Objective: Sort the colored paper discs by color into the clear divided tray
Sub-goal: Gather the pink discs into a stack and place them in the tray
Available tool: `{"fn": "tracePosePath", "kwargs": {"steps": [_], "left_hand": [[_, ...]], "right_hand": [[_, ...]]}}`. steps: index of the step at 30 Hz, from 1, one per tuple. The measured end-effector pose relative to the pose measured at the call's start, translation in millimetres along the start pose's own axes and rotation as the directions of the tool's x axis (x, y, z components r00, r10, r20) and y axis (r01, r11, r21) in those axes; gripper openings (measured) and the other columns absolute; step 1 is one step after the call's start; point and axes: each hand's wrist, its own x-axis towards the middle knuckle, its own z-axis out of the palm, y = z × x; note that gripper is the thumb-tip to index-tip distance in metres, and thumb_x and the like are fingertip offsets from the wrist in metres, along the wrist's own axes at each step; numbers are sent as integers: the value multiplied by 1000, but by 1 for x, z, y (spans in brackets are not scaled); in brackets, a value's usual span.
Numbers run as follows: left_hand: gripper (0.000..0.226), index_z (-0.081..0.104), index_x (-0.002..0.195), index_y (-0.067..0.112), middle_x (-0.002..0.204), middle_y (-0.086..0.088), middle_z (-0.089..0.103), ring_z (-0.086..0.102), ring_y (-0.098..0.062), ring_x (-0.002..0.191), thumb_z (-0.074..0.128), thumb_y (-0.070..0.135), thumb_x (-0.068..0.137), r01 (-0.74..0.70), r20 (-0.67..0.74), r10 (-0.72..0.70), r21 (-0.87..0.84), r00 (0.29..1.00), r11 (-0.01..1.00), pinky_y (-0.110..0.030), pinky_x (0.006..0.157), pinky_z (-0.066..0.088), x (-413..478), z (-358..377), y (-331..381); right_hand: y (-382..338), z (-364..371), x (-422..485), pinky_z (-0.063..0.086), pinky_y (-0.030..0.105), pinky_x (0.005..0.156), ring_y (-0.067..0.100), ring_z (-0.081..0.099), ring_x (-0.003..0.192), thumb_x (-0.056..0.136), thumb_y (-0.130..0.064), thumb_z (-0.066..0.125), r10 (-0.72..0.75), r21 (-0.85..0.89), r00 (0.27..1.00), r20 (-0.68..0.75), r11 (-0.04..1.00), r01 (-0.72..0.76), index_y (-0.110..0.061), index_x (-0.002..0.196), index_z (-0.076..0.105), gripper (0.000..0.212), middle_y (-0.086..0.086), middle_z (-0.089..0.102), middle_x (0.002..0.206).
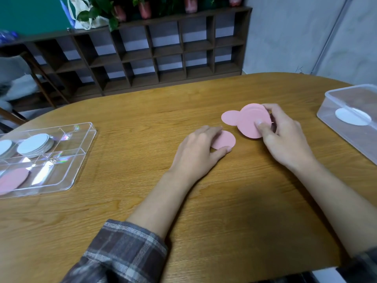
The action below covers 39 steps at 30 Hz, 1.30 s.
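Note:
My right hand pinches a small stack of pink discs, tilted up off the wooden table. A single pink disc lies flat just left of the stack. My left hand grips another pink disc between thumb and fingers, low over the table. The clear divided tray sits at the far left; its back compartment holds stacked white discs and its front compartment holds pink discs.
A clear plastic box with a white disc inside stands at the table's right edge. A dark wooden shelf unit runs along the wall behind the table. A chair stands at the back left.

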Motion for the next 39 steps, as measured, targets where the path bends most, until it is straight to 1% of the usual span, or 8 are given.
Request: {"fn": "tracePosePath", "kwargs": {"steps": [7, 12, 19, 28, 31, 33, 36, 39], "left_hand": [[24, 64, 104, 22, 103, 11, 75, 68, -21, 94, 47, 38, 110, -119, -104, 119, 7, 987, 993, -43, 77, 55, -5, -10, 2], [25, 63, 97, 11, 96, -1, 66, 57, -22, 89, 48, 25, 110, -143, -253, 130, -32, 959, 989, -37, 83, 49, -2, -5, 2], [15, 74, 112, 12, 89, 2, 72, 65, -10, 79, 67, 14, 99, -98, -317, 30, -201, 948, 975, -9, 75, 45, -1, -4, 7], [25, 80, 116, 18, 90, 1, 75, 66, -7, 79, 79, 19, 91, 11, -317, -105, -285, 943, 959, -2, 72, 42, -1, -3, 9], [23, 82, 113, 20, 95, 1, 78, 69, -6, 76, 80, 23, 90, 22, -329, -122, -291, 937, 956, -13, 77, 52, -2, -2, 10], [20, 83, 109, 18, 97, 0, 80, 71, -7, 77, 79, 24, 90, 31, -331, -135, -301, 934, 953, -23, 81, 55, -2, -2, 12], [17, 83, 102, 12, 95, -3, 82, 74, -13, 81, 78, 25, 92, 56, -320, -160, -311, 934, 949, -32, 84, 54, -3, 0, 14], [22, 82, 108, 10, 98, -6, 81, 74, -17, 83, 76, 26, 94, 60, -316, -162, -308, 935, 949, -33, 85, 53, -4, 2, 19]], "right_hand": [[0, 3, 0, 35, 4, 66, 3, 55, 83, 103, -26, 55, -28, 3, 1000, 14, 1000, 28, -30, 131, 56, 28, -8, 63, 98], [-3, 5, -3, 44, 20, 73, 19, 61, 81, 103, -26, 55, -57, 46, 996, 73, 998, 54, -33, 124, 58, 23, -5, 64, 83], [-2, 10, -3, 55, 45, 89, 15, 65, 79, 105, -27, 50, -94, 138, 979, 182, 988, 69, -35, 129, 58, 26, -1, 67, 86], [-8, 13, -9, 39, 28, 93, -4, 56, 93, 109, -33, 38, -94, 105, 942, 322, 992, 64, -51, 136, 46, 33, -16, 65, 103], [-9, 15, -11, 23, 25, 115, 1, 35, 142, 107, -43, 40, -120, -5, 924, 363, 991, 131, -42, 160, 18, 57, -20, 36, 159], [-8, 18, -11, 16, 29, 122, 7, 20, 153, 105, -46, 43, -133, -38, 918, 375, 987, 158, -39, 163, 5, 69, -15, 17, 169], [-6, 20, -10, 28, 30, 117, 13, 34, 146, 105, -39, 48, -196, -52, 919, 344, 973, 227, -35, 161, 17, 64, -9, 32, 164], [-5, 19, -11, 38, 29, 90, 20, 56, 111, 106, -30, 49, -235, -59, 924, 301, 963, 264, -23, 145, 40, 41, -3, 61, 127]]}}
